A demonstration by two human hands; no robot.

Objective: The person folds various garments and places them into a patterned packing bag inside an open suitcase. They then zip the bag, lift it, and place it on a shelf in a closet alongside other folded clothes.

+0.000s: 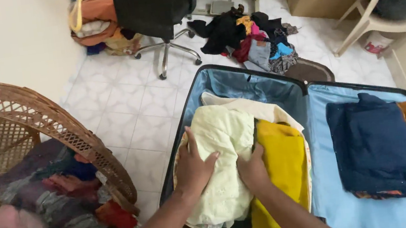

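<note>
Left hand (193, 168) and right hand (252, 171) both lie flat, released, pressing a cream garment (225, 163) (yellow garment (283, 166) beside it) inside the suitcase (329, 202)

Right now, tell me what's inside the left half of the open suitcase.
The suitcase holds a pale cream garment under the left hand and right hand, a yellow garment beside it, and a cream cloth behind. Whatever lies underneath is covered.

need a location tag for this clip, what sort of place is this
Likely a room in a home: an open suitcase on a tiled floor, both hands pressing a pale garment, a wicker chair heaped with clothes.
</note>
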